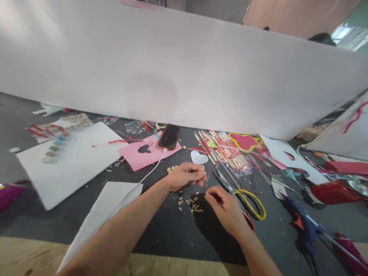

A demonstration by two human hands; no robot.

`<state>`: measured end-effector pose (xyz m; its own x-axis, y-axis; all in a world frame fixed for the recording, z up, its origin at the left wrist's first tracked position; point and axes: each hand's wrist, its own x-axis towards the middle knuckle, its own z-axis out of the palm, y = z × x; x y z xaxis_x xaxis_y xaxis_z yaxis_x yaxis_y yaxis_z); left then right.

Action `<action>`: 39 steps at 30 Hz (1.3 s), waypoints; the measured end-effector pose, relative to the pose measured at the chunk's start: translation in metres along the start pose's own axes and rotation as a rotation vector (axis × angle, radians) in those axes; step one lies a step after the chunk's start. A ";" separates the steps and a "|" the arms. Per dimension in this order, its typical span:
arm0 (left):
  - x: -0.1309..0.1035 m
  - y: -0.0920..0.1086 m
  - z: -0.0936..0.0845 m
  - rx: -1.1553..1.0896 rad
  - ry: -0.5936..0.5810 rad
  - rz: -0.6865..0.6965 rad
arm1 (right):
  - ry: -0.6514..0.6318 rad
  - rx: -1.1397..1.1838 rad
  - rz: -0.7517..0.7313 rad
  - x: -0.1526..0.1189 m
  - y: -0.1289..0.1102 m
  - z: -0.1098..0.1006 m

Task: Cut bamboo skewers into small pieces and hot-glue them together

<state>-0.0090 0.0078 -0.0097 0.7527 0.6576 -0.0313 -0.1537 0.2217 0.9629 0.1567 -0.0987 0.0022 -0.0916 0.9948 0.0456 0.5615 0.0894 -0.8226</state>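
My left hand point(188, 177) is closed in a pinch above the dark tabletop, and whatever its fingertips hold is too small to make out. Just right of it and nearer to me, my right hand point(225, 207) also pinches, with a tiny pale bit at its fingertips that I cannot name. Short tan cut pieces point(194, 207), like bits of stick, lie scattered below and between the hands. Behind the left hand is a small heap of similar pieces point(172, 169). A white paper heart point(199, 157) with a scribbled part lies beyond. Yellow-handled scissors point(253, 205) rest beside my right hand.
A phone point(169, 136) on a cable lies on pink paper point(133, 157). Bagged wooden sticks point(227, 149) lie behind the scissors. At right are a blue glue gun point(304, 224) and red can point(335, 193). White boards point(77, 161) lie left; a white panel point(184, 73) stands behind.
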 end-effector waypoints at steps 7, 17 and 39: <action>-0.001 0.001 0.001 -0.066 0.022 -0.004 | -0.056 -0.317 -0.121 0.000 0.005 0.008; 0.001 -0.003 -0.001 -0.119 0.075 -0.005 | -0.095 -0.434 -0.229 -0.002 0.006 0.012; 0.006 -0.005 -0.003 -0.098 0.289 0.001 | -0.006 -0.655 -0.256 0.004 0.016 0.023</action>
<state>-0.0057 0.0125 -0.0160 0.5412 0.8324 -0.1191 -0.2254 0.2801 0.9331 0.1462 -0.0943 -0.0239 -0.2907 0.9382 0.1879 0.9014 0.3344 -0.2752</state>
